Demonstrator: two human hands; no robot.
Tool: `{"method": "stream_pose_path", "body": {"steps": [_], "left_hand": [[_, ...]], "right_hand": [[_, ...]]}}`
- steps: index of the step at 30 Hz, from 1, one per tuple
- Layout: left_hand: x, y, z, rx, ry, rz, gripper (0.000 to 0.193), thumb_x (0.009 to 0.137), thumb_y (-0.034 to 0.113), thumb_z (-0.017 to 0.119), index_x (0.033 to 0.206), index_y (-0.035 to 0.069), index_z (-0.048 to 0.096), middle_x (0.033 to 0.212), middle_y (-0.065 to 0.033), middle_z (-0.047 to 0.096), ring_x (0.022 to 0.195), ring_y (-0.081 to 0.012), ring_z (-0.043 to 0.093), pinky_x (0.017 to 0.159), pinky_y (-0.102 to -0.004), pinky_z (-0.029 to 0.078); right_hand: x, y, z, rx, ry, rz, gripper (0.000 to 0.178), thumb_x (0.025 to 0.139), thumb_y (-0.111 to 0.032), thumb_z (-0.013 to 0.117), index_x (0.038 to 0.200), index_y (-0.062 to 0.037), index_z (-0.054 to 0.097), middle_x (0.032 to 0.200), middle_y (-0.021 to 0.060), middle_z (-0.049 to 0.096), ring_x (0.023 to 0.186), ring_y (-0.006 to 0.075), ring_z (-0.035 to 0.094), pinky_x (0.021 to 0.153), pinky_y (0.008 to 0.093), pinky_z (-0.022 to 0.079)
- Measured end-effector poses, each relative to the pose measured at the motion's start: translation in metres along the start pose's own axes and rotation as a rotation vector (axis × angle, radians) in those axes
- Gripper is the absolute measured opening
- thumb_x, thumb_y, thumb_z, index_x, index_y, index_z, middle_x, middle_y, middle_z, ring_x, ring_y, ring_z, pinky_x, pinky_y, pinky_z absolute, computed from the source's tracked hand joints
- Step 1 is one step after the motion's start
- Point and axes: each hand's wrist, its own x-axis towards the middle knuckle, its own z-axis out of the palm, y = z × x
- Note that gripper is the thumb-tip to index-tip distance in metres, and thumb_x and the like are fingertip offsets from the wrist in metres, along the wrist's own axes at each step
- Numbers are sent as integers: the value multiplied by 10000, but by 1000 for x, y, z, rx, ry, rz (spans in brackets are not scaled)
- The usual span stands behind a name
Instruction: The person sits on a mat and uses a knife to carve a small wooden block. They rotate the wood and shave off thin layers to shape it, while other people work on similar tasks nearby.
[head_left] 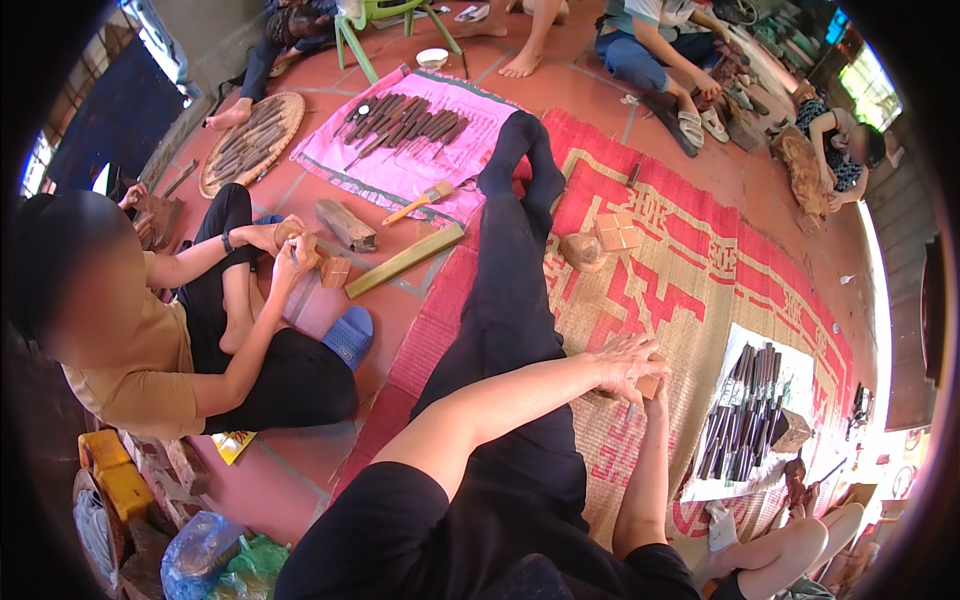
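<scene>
Over the woven mat, just right of my outstretched legs, my left hand (622, 366) and my right hand (656, 388) meet around a small brown wooden block (648, 386). Fingers of the left hand are bent over its top and side; the right hand grips it from the near right. Most of the block is hidden by the fingers, and any small tool there cannot be made out. Farther off on the mat, a rounded wooden piece (582, 252) touches or nearly touches a square wooden block (616, 231) with pale lines across it.
Dark-handled tools lie on a pink cloth (470, 195) ahead and a white cloth (800, 365) at right. At left, a person holds a wooden piece (334, 271) beside a wooden bar (405, 262) and brush (420, 203). Other people sit around the red-and-straw mat (640, 440).
</scene>
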Motion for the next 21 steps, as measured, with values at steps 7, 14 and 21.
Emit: {"method": "stream_pose_path", "body": {"steps": [7,14,21], "left_hand": [[2,0,-3,-14,-38,10,840,596,387,778,1367,203,501,1223,-155,468,1188,-354,420,962,-500,393],[-9,-11,-13,-152,281,58,477,766,323,702,1178,102,608,1137,-124,539,1157,-320,472,986,-461,391],[-66,-7,-165,-550,806,-306,87,928,132,583,981,97,642,673,-4,586,564,-74,487,531,-231,398]], "right_hand": [[5,5,-6,-45,7,-35,520,929,-459,561,1280,-77,526,1182,76,617,1039,216,620,864,370,521],[9,-3,-12,-333,63,-39,527,926,-465,563,1280,-77,525,1173,78,620,1033,217,622,859,369,523],[8,-14,-18,-497,120,-24,533,924,-471,564,1280,-77,524,1164,80,622,1027,218,624,853,368,526]]}}
